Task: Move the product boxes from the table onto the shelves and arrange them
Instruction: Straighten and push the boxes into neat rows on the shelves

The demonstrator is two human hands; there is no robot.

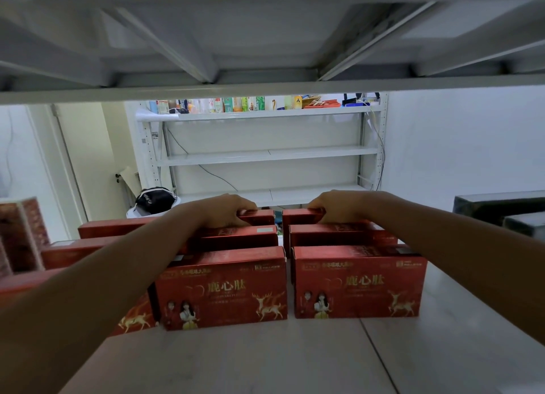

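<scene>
Reaching forward with both bare forearms over pale grey shelf board [295, 364], smooth, matte, seamed down the middle. Standing upright on it: red product boxes in two columns, three deep, front left box [221, 287] and front right box [356, 281] showing glossy printed faces with gold deer and white characters. Resting left hand [227, 210] on top of rear left box [259, 216], fingers curled over its far top edge, gripping. Resting right hand [339, 206] likewise on rear right box [298, 216], fingers [317, 210] bent over its top edge, gripping. Lying beneath wrists: middle boxes, flat rectangular cardboard, sharp-cornered. Showing further red boxes partly hidden under left forearm. Standing beyond: white metal rack [265, 154] against wall, bottles [224, 104] lining its top level.
</scene>
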